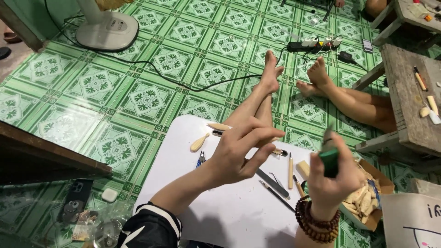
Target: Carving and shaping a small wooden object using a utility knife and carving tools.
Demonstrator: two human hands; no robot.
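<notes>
Holding a green tool above the white board

Gripping a small green object (329,160), the right hand (331,177) is closed around it and lifted over the right edge of the white board (229,216). The object is blurred, so I cannot tell what kind of tool it is. The left hand (239,154) is empty, with fingers spread and a little bent, palm turned toward the right hand, hovering above the board's middle.

In my judgement, the risk is that the open left fingers stand near the green object; if it has a blade, a quick move could cut them. The hand could also come down on the knives and picks (280,181) lying loose on the board just below. A box of wood pieces (365,197) sits beside the right wrist, and an elbow could tip it.
</notes>
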